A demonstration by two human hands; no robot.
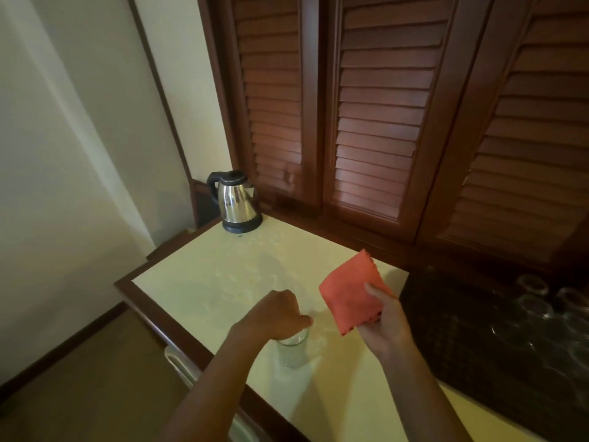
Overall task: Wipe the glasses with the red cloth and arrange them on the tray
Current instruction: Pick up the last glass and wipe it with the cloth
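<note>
A clear drinking glass (292, 349) stands upright on the pale countertop near its front edge. My left hand (278, 314) grips it from above, fingers curled around the rim. My right hand (384, 323) is raised to the right of it and holds a folded red cloth (350, 291), thumb pressed on the cloth's face. The cloth is clear of the glass. On the right lies a dark woven tray (446, 320) with several clear glasses (535, 309) on its far right part, dim and hard to make out.
A steel electric kettle (236, 200) stands at the counter's back left corner. Dark louvred wooden doors (379, 116) rise behind the counter. The countertop (223, 275) has a wooden edge, with a drop to the floor on the left and front.
</note>
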